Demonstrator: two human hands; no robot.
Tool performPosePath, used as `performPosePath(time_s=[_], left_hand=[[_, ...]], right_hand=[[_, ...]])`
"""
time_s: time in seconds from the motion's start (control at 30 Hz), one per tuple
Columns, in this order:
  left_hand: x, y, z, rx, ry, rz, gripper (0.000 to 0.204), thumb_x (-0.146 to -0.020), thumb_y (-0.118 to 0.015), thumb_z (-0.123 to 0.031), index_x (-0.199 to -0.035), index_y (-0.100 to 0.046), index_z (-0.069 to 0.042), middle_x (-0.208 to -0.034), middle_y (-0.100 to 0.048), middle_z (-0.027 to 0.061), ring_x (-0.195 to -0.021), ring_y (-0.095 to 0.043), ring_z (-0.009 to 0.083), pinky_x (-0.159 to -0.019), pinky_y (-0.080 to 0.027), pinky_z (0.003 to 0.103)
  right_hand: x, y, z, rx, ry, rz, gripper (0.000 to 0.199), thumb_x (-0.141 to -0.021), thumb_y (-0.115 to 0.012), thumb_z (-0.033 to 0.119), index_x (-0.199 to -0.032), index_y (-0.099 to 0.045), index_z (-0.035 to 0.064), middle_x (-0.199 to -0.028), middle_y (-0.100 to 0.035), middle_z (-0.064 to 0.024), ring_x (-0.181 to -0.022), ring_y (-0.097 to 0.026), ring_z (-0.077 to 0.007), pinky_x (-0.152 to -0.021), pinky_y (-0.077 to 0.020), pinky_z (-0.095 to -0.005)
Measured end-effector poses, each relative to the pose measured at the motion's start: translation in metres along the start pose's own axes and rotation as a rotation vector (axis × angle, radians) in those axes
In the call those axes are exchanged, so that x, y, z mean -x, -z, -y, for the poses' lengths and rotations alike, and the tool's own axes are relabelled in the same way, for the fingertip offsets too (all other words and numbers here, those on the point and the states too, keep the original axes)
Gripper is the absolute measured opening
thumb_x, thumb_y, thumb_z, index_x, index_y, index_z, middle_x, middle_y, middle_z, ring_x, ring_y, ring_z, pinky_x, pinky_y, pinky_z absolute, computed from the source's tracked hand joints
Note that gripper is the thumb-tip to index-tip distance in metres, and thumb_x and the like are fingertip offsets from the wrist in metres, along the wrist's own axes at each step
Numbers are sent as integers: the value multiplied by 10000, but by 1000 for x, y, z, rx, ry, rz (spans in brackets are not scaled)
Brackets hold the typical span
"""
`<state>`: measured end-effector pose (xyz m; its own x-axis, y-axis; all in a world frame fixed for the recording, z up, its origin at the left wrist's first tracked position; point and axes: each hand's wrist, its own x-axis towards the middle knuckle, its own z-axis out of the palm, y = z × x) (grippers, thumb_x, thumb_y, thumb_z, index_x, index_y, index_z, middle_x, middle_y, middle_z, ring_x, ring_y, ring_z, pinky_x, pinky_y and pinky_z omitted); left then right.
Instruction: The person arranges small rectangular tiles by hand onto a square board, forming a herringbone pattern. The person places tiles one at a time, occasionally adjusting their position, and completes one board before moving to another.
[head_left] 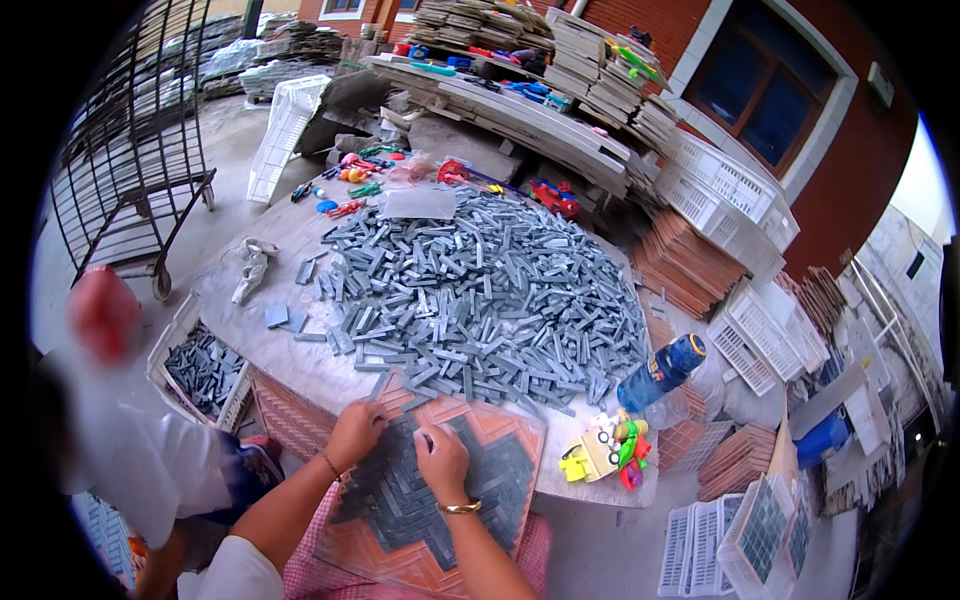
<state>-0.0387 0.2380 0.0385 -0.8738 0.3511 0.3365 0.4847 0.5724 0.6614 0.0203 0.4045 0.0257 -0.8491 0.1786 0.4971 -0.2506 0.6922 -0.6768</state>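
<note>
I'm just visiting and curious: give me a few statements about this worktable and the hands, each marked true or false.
1. Both hands, the left hand and the right hand, rest on the orange mould tray. True.
2. The tray holds grey strips in a herringbone pattern. True.
3. The big pile of tiles on the table is red. False: the strips are grey.
4. A blue bottle lies at the pile's right edge. True.
5. The small toys lie left of the tray. False: they lie to its right.
</note>
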Motion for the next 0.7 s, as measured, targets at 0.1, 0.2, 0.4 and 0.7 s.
performPosePath(time_s=[0.1,0.2,0.4,0.7], left_hand=[[1,-1,-3,4,-9,0,82,-731,-635,-92,-724,-629,-11,-757,-604,173,-782,-576,361,-727,-468,429],[-10,9,-10,21,-5,10,92,-739,-635,-104,-730,-631,-13,-752,-595,171,-794,-577,364,-719,-471,432],[-33,-26,-12,-22,31,-98,206,-670,-728,-187,-777,-627,-42,-760,-588,154,-766,-572,354,-680,-462,431],[-36,2,-3,-61,40,27,268,-670,-749,-221,-763,-596,-22,-782,-579,154,-758,-574,360,-670,-460,436]], right_hand=[[1,1,-1,-20,-18,-13,71,-805,-643,130,-820,-650,61,-752,-606,-99,-667,-592,-278,-587,-465,-367],[-2,4,-4,-80,-20,-57,68,-815,-639,115,-817,-656,50,-708,-590,-90,-605,-576,-235,-553,-448,-339],[0,9,-3,-108,-154,-6,86,-834,-619,129,-828,-647,48,-767,-623,-114,-679,-605,-292,-614,-472,-378],[0,6,-8,-142,-82,-86,66,-821,-640,110,-828,-656,46,-711,-599,-88,-600,-571,-219,-551,-447,-331]])
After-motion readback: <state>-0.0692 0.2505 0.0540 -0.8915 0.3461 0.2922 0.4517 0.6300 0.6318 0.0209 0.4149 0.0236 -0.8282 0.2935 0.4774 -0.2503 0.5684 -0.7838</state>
